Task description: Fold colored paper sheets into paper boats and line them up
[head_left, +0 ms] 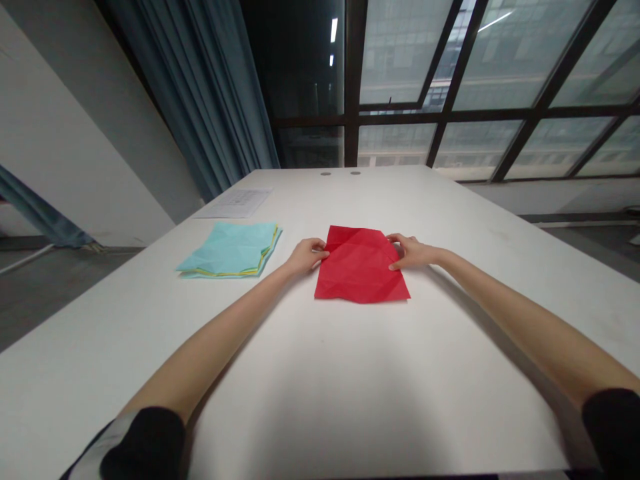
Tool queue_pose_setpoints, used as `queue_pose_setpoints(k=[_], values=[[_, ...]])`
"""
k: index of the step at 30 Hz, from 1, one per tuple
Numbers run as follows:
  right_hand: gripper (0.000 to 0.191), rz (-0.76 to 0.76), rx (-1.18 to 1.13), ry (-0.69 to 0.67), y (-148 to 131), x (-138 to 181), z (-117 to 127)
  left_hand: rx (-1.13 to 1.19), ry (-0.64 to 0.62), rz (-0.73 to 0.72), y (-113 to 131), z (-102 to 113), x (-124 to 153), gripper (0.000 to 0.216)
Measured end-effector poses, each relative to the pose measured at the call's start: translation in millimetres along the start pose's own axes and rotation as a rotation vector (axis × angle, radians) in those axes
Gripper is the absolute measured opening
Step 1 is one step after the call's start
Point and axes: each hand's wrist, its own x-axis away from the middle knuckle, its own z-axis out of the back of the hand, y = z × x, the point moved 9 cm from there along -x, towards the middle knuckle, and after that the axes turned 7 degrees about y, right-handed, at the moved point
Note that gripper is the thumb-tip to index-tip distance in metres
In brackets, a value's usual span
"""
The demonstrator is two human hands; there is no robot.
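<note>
A creased sheet of red paper (361, 270) lies on the white table in front of me, its upper right corner slightly bent and its near edge a little lifted. At its left edge, my left hand (307, 255) pinches the paper between thumb and fingers. On the opposite edge my right hand (411, 253) grips the sheet, thumb lower and fingers near the upper right corner. To the left of my left hand rests a stack of creased light blue and yellow paper sheets (230, 247), with a blue one on top.
The white table (360, 387) stretches away toward the windows (400, 67). A printed sheet (237, 203) lies at its far left edge. Two round grey discs sit near the far edge. A blue curtain (200, 87) hangs behind on the left.
</note>
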Motion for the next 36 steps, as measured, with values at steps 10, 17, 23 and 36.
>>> queue_pose_setpoints(k=[10,17,23,36], values=[[0.038,0.151,-0.521,0.115,-6.9,2.3,-3.1,0.105,-0.078,-0.149,8.6,-6.9,9.9,0.024],[0.016,0.216,-0.482,0.114,-8.2,7.0,-0.5,-0.277,-0.112,-0.372,23.5,-7.8,21.4,0.024],[0.036,0.366,-0.270,0.095,-12.5,14.9,8.5,-0.551,-0.125,-0.454,34.9,-9.8,33.4,0.037],[0.066,0.335,0.091,-0.140,-94.0,13.7,-32.1,-0.815,-0.388,-0.332,54.4,-78.7,52.0,0.062]])
